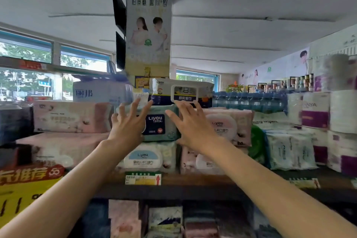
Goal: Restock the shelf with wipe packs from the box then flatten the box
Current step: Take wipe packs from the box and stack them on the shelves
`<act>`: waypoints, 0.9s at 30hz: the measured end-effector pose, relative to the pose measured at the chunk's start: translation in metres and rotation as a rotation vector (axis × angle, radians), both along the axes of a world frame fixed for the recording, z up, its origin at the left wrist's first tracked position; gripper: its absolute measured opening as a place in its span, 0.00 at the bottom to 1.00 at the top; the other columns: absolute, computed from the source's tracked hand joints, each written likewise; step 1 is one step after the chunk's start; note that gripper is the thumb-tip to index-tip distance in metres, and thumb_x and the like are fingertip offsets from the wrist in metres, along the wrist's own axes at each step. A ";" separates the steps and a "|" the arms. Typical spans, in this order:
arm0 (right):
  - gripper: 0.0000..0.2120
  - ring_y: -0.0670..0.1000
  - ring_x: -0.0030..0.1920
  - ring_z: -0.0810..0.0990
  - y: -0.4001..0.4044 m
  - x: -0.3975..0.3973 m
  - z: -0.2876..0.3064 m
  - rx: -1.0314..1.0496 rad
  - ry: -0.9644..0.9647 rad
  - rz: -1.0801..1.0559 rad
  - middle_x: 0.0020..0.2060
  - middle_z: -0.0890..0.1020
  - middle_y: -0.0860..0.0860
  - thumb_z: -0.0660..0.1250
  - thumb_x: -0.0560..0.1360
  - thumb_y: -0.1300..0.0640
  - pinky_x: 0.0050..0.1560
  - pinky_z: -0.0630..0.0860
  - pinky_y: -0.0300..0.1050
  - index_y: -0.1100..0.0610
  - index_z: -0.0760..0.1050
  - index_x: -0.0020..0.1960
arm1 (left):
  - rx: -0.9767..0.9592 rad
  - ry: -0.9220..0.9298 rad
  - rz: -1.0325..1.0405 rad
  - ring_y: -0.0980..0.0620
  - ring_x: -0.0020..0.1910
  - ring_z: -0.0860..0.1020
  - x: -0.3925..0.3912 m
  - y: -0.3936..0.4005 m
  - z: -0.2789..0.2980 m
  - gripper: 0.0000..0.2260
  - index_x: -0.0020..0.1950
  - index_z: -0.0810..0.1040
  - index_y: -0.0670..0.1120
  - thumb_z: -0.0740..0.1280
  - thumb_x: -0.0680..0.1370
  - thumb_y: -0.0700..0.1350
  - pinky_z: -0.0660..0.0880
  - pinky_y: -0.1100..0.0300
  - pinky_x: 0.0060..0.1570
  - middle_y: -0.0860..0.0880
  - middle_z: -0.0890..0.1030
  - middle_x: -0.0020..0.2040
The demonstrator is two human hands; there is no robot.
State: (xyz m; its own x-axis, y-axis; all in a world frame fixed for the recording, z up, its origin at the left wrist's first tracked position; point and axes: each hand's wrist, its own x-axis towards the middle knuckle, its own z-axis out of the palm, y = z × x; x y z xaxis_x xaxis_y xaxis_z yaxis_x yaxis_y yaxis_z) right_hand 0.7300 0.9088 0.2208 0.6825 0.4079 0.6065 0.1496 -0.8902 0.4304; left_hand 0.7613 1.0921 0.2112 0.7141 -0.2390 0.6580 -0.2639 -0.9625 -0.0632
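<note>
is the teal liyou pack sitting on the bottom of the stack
No, the teal Liyou pack lies on top of a white Liyou pack, with both hands spread against its front.

Toilet-paper rolls point(316, 110) at right; poster-wrapped pillar point(148, 31) above; yellow sign point(21, 193) at left.

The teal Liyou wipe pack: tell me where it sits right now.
In the head view, the teal Liyou wipe pack sits mid-shelf, between both open hands, stacked on a white Liyou pack, under the navy pack.
</note>
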 end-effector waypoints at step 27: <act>0.44 0.56 0.52 0.81 0.000 0.045 -0.002 -0.279 -0.218 0.068 0.53 0.80 0.58 0.72 0.57 0.31 0.64 0.57 0.59 0.56 0.72 0.65 | 0.103 -0.032 -0.023 0.43 0.76 0.41 0.037 0.049 -0.014 0.39 0.73 0.31 0.45 0.61 0.77 0.39 0.44 0.50 0.75 0.45 0.44 0.77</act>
